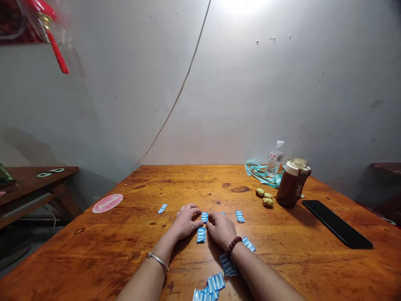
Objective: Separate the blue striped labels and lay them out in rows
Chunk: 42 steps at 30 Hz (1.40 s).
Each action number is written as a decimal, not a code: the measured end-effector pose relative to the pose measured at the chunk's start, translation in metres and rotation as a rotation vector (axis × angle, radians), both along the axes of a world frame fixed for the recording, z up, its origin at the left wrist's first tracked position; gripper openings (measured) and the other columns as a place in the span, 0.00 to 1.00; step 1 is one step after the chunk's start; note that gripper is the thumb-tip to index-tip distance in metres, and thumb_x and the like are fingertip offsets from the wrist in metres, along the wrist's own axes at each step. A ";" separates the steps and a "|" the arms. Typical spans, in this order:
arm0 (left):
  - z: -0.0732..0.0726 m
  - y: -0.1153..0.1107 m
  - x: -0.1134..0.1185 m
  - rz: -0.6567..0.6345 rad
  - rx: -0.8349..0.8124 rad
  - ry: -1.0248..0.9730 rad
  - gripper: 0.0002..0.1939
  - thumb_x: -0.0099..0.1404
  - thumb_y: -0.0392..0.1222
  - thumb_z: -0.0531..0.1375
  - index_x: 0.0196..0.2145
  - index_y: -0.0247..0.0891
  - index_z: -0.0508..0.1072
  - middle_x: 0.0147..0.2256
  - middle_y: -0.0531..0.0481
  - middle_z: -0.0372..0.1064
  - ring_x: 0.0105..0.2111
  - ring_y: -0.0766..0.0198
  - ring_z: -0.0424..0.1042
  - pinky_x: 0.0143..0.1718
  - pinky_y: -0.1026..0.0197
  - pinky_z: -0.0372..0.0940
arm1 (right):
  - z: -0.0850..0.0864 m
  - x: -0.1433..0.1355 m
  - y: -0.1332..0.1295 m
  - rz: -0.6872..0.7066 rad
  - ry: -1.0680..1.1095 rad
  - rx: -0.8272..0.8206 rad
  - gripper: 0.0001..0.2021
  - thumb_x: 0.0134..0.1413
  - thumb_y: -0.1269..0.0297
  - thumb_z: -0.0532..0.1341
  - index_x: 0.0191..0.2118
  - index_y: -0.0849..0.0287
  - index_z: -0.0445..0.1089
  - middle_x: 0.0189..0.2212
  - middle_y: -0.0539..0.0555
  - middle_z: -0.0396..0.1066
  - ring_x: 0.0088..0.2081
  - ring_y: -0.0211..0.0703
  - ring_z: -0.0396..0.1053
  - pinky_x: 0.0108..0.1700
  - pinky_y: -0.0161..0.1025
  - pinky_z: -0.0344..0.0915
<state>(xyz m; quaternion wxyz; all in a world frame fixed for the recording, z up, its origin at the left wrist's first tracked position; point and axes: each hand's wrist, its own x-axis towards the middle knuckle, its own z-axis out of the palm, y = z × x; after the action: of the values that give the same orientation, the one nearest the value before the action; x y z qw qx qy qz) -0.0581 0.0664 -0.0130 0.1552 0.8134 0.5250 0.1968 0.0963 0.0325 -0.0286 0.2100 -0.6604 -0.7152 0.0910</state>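
Observation:
My left hand (187, 221), with a silver bangle at the wrist, has its fingers curled at the left edge of a small blue-and-white label sheet (204, 217). At that sheet's right edge is my right hand (222, 229), fingers bent inward, a dark red bead bracelet on its wrist. Just below lies a similar label sheet (201, 235). One lies beyond each hand: a smaller piece (162, 208) on the left and another sheet (239, 216) on the right. Several more sheets (216, 282) overlap near me, some partly hidden under my right forearm.
On the wooden table (175, 184), a pink round sticker (107, 203) lies left. At right are a black phone (336, 223), a brown sports bottle (291, 184), several small yellowish fruits or potatoes (267, 202), a clear water bottle (275, 159) and teal ribbon (260, 173). A wall stands behind.

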 end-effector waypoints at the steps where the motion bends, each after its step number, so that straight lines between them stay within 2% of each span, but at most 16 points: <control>1: -0.001 0.000 0.000 0.000 0.006 -0.001 0.16 0.49 0.48 0.58 0.36 0.44 0.71 0.44 0.48 0.61 0.45 0.57 0.58 0.45 0.57 0.52 | 0.000 0.000 0.000 0.004 -0.001 0.006 0.07 0.47 0.65 0.52 0.31 0.55 0.67 0.30 0.52 0.70 0.32 0.40 0.66 0.27 0.33 0.50; 9: 0.001 -0.001 0.003 0.012 0.010 -0.020 0.16 0.49 0.47 0.58 0.36 0.43 0.72 0.43 0.48 0.62 0.44 0.57 0.58 0.45 0.58 0.52 | 0.000 0.000 0.001 0.019 0.042 -0.023 0.10 0.49 0.64 0.52 0.35 0.54 0.68 0.33 0.52 0.70 0.34 0.41 0.66 0.29 0.32 0.52; 12: 0.004 -0.003 -0.002 0.018 0.006 -0.053 0.14 0.50 0.46 0.57 0.35 0.40 0.72 0.39 0.47 0.65 0.40 0.59 0.61 0.42 0.60 0.55 | 0.003 0.004 -0.001 0.030 0.130 -0.031 0.11 0.48 0.63 0.52 0.39 0.54 0.67 0.33 0.52 0.70 0.35 0.39 0.65 0.30 0.31 0.53; 16: 0.011 -0.011 -0.012 -0.035 -0.147 -0.073 0.11 0.51 0.44 0.55 0.28 0.36 0.71 0.28 0.50 0.67 0.29 0.64 0.64 0.31 0.64 0.57 | 0.005 0.012 -0.010 0.063 0.187 -0.020 0.09 0.47 0.65 0.53 0.34 0.56 0.67 0.30 0.51 0.69 0.32 0.37 0.64 0.29 0.30 0.53; 20: 0.017 -0.022 -0.013 -0.055 -0.200 -0.058 0.13 0.46 0.45 0.58 0.30 0.35 0.70 0.29 0.51 0.68 0.29 0.64 0.64 0.27 0.66 0.56 | 0.005 0.014 -0.020 0.123 0.154 -0.053 0.07 0.44 0.66 0.55 0.31 0.56 0.68 0.30 0.50 0.69 0.32 0.37 0.64 0.29 0.30 0.52; 24: 0.021 -0.025 -0.009 -0.002 -0.199 0.036 0.12 0.47 0.46 0.56 0.27 0.35 0.70 0.26 0.51 0.68 0.27 0.65 0.63 0.25 0.66 0.54 | 0.008 0.011 -0.025 0.121 0.118 -0.059 0.07 0.46 0.66 0.54 0.30 0.56 0.69 0.30 0.51 0.70 0.33 0.37 0.64 0.30 0.30 0.52; 31: 0.014 -0.024 -0.008 0.023 -0.241 0.088 0.10 0.48 0.43 0.53 0.22 0.34 0.71 0.20 0.52 0.66 0.22 0.67 0.61 0.21 0.67 0.50 | 0.011 0.003 -0.029 0.141 0.069 -0.057 0.07 0.43 0.66 0.55 0.28 0.56 0.70 0.29 0.51 0.70 0.31 0.38 0.65 0.28 0.31 0.51; 37: 0.012 -0.025 -0.002 -0.009 -0.233 0.049 0.11 0.49 0.42 0.52 0.24 0.35 0.72 0.23 0.52 0.68 0.25 0.66 0.63 0.23 0.67 0.52 | 0.008 0.001 -0.028 0.129 0.056 -0.040 0.07 0.43 0.65 0.55 0.28 0.55 0.70 0.28 0.51 0.70 0.30 0.39 0.64 0.26 0.31 0.50; 42: 0.012 -0.025 -0.006 -0.024 -0.246 0.021 0.11 0.48 0.43 0.54 0.26 0.35 0.70 0.24 0.52 0.67 0.25 0.66 0.63 0.23 0.67 0.52 | 0.003 0.005 -0.024 0.137 0.144 -0.058 0.07 0.44 0.67 0.54 0.29 0.55 0.69 0.29 0.50 0.69 0.31 0.37 0.64 0.27 0.30 0.51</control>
<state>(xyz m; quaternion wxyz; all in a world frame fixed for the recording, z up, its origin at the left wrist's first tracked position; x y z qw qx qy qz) -0.0640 0.0418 -0.0011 0.2507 0.7964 0.5371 0.1203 0.1010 0.0083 -0.0256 0.2351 -0.6075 -0.7387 0.1732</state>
